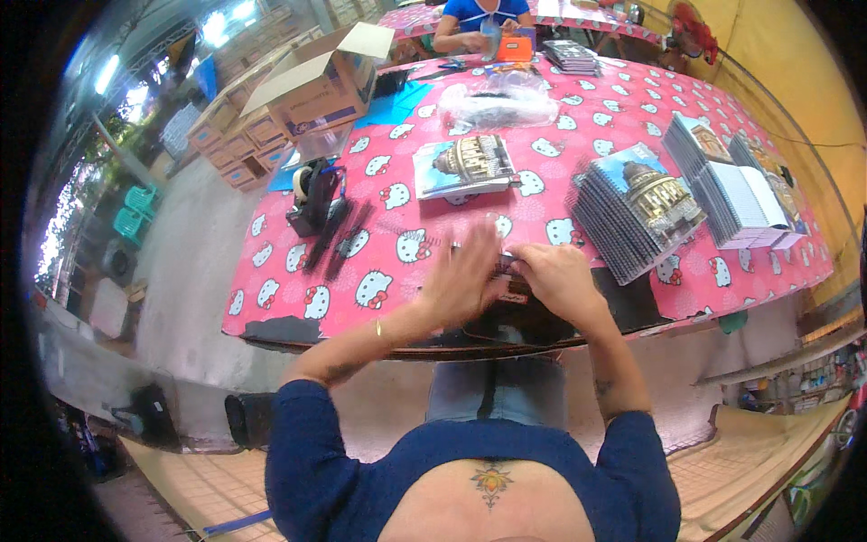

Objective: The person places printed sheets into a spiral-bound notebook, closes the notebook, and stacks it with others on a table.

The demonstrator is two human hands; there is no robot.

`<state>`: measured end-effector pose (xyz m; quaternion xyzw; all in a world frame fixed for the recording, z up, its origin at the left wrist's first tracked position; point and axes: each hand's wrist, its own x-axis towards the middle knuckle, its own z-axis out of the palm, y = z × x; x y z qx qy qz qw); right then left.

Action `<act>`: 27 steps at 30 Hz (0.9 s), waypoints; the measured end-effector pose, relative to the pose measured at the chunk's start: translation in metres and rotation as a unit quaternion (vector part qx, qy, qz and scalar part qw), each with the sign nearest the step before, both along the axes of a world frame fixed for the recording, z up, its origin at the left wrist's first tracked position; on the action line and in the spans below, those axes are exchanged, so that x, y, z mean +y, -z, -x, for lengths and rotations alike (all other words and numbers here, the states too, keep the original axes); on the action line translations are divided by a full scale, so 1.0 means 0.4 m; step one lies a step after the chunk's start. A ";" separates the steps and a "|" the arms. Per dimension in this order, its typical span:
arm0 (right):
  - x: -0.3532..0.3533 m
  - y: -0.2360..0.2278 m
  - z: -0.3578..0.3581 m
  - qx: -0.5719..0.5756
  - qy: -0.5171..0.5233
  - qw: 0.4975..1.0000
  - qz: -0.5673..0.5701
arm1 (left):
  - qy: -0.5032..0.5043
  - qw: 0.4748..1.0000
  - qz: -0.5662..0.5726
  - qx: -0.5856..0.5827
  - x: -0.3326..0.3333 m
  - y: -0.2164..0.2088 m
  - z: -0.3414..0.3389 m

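Right grip (558, 275) pinched on a small dark piece (508, 263), left grip (465, 275) just beside it!

The piece sits between my hands near the counter's (574, 135) front edge, leftward from my right palm at the fingertips; my right is the nearer hand, and the piece's long axis is too hidden to call. My left is a blur, fingers stretched away from me, and whether it holds anything I cannot tell. Out left, black wire spirals (348, 242) lie loose; notebooks (465, 165) block straight ahead, a notebook stack (646, 208) crowds the right, so the open room runs left-forward.
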<state>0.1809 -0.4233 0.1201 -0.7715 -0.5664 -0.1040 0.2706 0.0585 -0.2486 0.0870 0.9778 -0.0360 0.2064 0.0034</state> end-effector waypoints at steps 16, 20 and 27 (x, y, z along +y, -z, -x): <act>-0.109 0.101 -0.023 0.426 0.006 0.882 -0.201 | 0.060 0.964 -0.058 0.254 -0.093 -0.038 0.025; -0.092 0.083 -0.017 0.413 -0.009 0.885 -0.214 | -0.048 0.997 -0.025 -0.049 -0.035 -0.063 -0.064; -0.118 0.172 -0.046 0.471 -0.030 0.856 -0.210 | 0.107 0.993 -0.046 -0.013 -0.069 -0.002 -0.027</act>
